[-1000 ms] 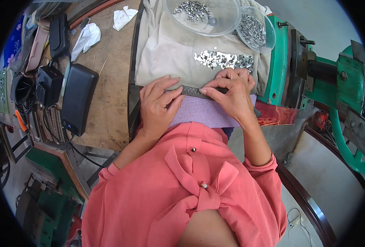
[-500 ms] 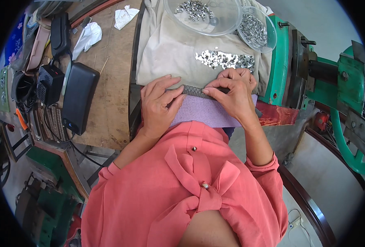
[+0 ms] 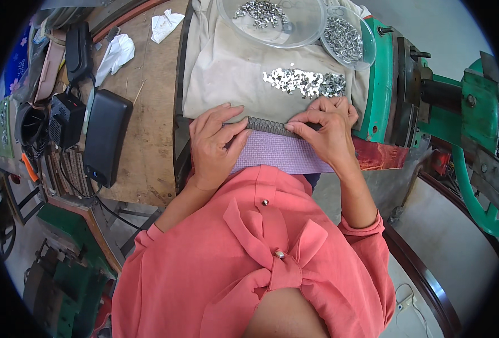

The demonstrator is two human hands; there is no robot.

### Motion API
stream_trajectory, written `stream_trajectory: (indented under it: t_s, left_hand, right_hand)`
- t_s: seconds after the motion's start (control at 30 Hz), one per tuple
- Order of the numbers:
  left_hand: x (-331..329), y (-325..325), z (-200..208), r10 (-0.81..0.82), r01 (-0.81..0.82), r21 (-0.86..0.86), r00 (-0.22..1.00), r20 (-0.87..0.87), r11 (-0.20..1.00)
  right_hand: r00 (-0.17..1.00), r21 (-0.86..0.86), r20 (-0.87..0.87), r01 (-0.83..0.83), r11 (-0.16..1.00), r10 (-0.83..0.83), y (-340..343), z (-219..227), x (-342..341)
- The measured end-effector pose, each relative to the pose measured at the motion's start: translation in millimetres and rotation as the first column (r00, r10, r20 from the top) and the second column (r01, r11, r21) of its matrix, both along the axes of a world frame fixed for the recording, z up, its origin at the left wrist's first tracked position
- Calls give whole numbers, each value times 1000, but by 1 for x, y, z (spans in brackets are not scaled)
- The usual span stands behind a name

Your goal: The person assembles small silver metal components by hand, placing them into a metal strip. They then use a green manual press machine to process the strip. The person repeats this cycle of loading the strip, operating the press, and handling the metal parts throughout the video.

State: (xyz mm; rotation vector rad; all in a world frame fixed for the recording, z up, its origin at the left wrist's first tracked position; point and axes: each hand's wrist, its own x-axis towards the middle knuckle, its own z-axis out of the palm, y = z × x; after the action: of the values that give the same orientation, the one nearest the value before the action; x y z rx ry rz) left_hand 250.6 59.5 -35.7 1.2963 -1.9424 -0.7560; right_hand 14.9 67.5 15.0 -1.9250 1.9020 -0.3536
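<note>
A dark grey strip (image 3: 267, 125) with a row of notches along it lies crosswise at the cloth's near edge. My left hand (image 3: 215, 143) grips its left end between thumb and fingertips, the other fingers stretched forward. At the right part of the strip, the thumb and bent index finger of my right hand (image 3: 331, 127) close on it in a pinch. My fingers cover the strip's right end, and any tiny piece between them is hidden. Just beyond my hands, small shiny metal pieces (image 3: 303, 83) lie in a loose pile on the beige cloth (image 3: 221, 73).
Two clear round tubs, a large one (image 3: 272, 40) and a smaller one (image 3: 348, 42), hold small metal parts. A purple checked cloth (image 3: 277, 152) hangs before me. Green machinery (image 3: 381, 84) stands right. On the wooden table (image 3: 148, 112) at left are a black power bank (image 3: 107, 138), cables and crumpled tissue (image 3: 116, 54).
My right fingertips have moved slightly right along the strip, uncovering more of its notches. My left hand keeps its grip. The whole view has shifted a little.
</note>
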Motion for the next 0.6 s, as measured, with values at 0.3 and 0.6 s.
stream_trajectory:
  t_s: [0.3,0.6]
  left_hand:
    - [0,0,0,-2,2,-1,1000,-2,1000]
    - [1,-1,-1,-5,5,-15,1000,2,1000]
  right_hand:
    - [999,11,25,20,1000,-20,1,1,-2]
    - [999,14,19,30,999,-31,1,1,-1]
